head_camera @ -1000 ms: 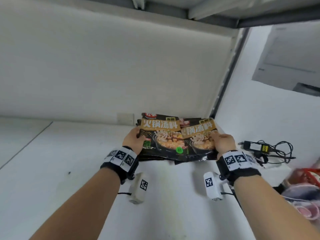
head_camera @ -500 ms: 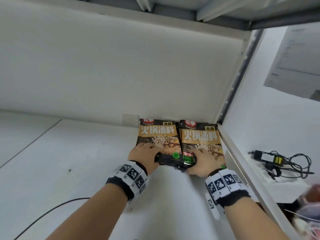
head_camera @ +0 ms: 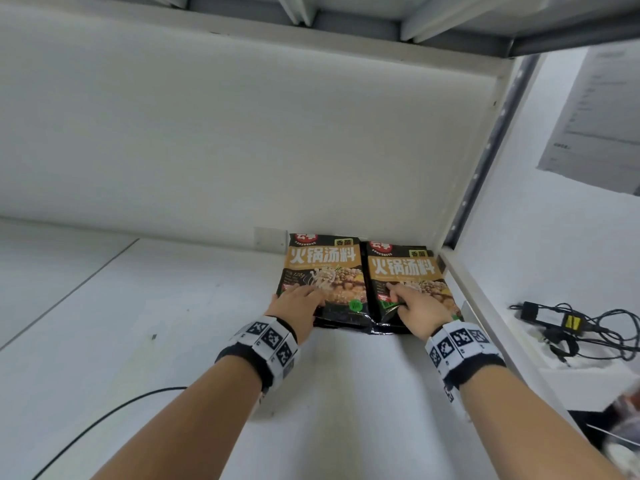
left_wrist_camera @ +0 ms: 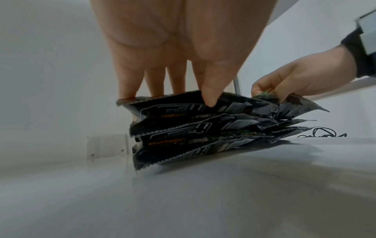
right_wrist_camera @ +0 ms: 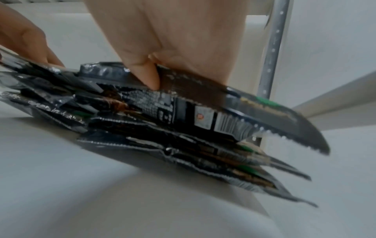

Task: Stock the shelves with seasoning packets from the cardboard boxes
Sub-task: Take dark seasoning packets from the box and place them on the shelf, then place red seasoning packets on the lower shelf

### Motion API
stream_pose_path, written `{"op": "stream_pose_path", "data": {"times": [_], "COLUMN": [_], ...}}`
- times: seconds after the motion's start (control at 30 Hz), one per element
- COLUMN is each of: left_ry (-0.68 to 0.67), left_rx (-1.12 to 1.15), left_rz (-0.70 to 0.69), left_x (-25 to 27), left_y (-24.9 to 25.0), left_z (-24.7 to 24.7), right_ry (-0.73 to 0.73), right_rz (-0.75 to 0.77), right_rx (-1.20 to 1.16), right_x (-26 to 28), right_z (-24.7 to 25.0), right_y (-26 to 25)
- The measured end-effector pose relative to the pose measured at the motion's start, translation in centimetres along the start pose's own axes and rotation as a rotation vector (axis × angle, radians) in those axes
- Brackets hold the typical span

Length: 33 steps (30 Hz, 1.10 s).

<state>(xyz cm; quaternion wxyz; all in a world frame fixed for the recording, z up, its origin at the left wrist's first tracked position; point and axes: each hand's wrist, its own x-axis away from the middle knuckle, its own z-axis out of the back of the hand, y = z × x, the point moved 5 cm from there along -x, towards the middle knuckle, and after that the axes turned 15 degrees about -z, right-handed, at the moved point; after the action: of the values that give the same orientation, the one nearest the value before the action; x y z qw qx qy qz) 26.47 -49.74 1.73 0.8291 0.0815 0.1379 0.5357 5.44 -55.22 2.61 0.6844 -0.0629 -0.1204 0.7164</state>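
Two stacks of seasoning packets [head_camera: 325, 271] sit side by side on the white shelf [head_camera: 173, 323], pushed into its back right corner against the rear panel and just beside the upright post [head_camera: 485, 161]. Left hand [head_camera: 299, 306] lies flat on the left stack, fingers straight, thumb tip on the front edge; right hand [head_camera: 420, 311] pinches the top packet of the right stack [head_camera: 403, 271]. Black cables [head_camera: 581, 327] lie on a surface right of the shelf.

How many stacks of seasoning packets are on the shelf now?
2: the left stack under the left hand, the right stack beside it under the right hand.
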Motion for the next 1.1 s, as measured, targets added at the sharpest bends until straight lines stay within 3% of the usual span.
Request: {"op": "stream_pose_path", "data": {"times": [0.13, 0.2, 0.33, 0.43, 0.6, 0.83, 0.93, 1.1], "left_ry": [-0.045, -0.012, 0.140, 0.141, 0.026, -0.209, -0.327, -0.384], "left_rx": [-0.006, 0.001, 0.102, 0.121, 0.211, 0.444, 0.441, 0.415], "left_rz": [-0.001, -0.001, -0.105, -0.251, -0.538, -0.945, -1.066, -1.193], "left_x": [0.0, 0.5, 1.7, 2.5, 4.5, 11.9, 15.5, 20.1], "left_y": [0.1, 0.3, 2.3, 5.6, 13.3, 28.8, 34.8, 44.0], "left_z": [0.0, 0.4, 2.5, 3.6, 1.9, -4.5, -7.1, -10.4], "right_ry": [-0.043, -0.032, 0.133, 0.295, 0.475, 0.673, 0.773, 0.818], "right_rz": [-0.121, -0.116, -0.133, -0.235, -0.524, -0.969, -1.129, -1.251], "right_rx": [-0.028, -0.151, -0.519, -0.663, -0.799, -0.624, -0.598, -0.582], "right_x": [0.7, 2.0, 7.1, 12.6, 24.0, 44.1, 52.4, 61.9], "right_z": [-0.1, 0.3, 2.2, 2.5, 0.2, -1.6, -1.5, -1.6], "right_y": [-0.6, -1.2, -0.9, 0.9, 5.4, 13.0, 15.6, 19.1]}}
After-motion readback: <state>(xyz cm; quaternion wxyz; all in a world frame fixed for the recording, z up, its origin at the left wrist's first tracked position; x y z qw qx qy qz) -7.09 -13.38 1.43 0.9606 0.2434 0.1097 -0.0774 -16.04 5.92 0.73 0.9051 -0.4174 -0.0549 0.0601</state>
